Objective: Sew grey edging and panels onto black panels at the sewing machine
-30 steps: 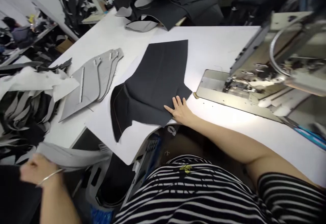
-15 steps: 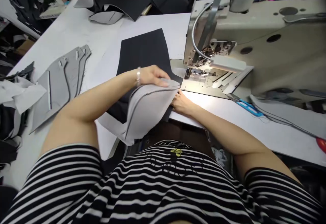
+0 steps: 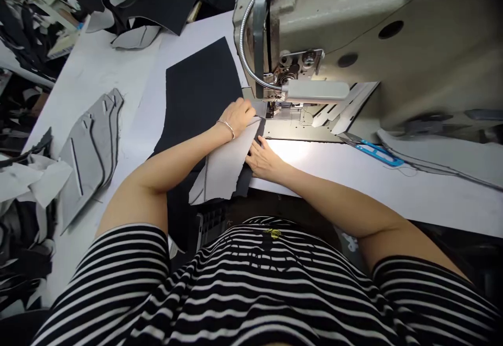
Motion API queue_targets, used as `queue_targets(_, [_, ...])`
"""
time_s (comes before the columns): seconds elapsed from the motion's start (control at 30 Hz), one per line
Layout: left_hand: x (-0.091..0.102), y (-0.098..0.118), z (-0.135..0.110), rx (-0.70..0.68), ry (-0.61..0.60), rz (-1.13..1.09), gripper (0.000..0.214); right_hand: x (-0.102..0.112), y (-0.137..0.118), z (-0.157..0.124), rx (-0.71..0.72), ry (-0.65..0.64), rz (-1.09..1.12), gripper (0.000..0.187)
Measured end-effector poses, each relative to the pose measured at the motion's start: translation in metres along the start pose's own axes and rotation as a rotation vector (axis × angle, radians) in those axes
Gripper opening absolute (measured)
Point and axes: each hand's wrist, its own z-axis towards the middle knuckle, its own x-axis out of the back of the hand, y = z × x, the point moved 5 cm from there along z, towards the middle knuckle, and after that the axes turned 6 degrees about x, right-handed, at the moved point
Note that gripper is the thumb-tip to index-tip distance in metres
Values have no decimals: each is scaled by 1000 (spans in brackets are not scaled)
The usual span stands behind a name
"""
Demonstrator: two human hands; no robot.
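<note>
A light grey fabric piece (image 3: 230,160) lies on top of a large black fabric panel (image 3: 200,84), beside the sewing machine's needle area (image 3: 275,107). My left hand (image 3: 238,115), with a bracelet at the wrist, has its fingers curled on the grey piece's upper edge, left of the needle. My right hand (image 3: 265,160) is at the right edge of both layers, near the table's front, closed on the black fabric. Its fingertips are partly hidden by the grey piece. The near end of the black panel hangs over the table edge.
Blue-handled snips (image 3: 379,152) lie right of the machine bed, by a grey piece (image 3: 440,152) with dark cord. Stacked grey panels (image 3: 88,152) rest at left, near white scraps (image 3: 37,178). The machine head (image 3: 341,26) rises at right. Black fabric (image 3: 153,0) is piled behind.
The grey piece, raised and folded over before, now lies flatter on the black panel. My left hand has turned knuckles up and pressed lower. The view has shifted to the right.
</note>
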Motion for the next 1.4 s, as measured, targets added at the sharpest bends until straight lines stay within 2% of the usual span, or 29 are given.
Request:
queue_targets(0.13, [-14, 12, -11, 10, -104, -59, 23, 0, -1, 1, -12, -36, -26, 35])
queue_targets(0.3, [-16, 25, -26, 105, -57, -125, 42, -2, -3, 3, -24, -110, -31, 34])
queue_targets(0.57, [-21, 31, -25, 114, -113, -174, 24, -3, -4, 2, 10, -58, -42, 34])
queue_targets(0.77, [-26, 29, -16, 185, -48, -207, 20, -6, -2, 2, 6, -35, -37, 43])
queue_targets(0.87, [-28, 22, -18, 210, 31, -229, 23, -9, 0, 4, -11, -12, -51, 38])
queue_targets(1.0, [-29, 18, -20, 157, 160, -302, 28, -10, 1, 7, 8, 4, -78, 34])
queue_targets(1.23, [-34, 23, -18, 83, 246, -327, 28, -12, 1, 8, 12, 18, -125, 34])
queue_targets(1.4, [-34, 26, -23, 55, 243, -314, 29, -14, 0, 7, 5, 8, -120, 35])
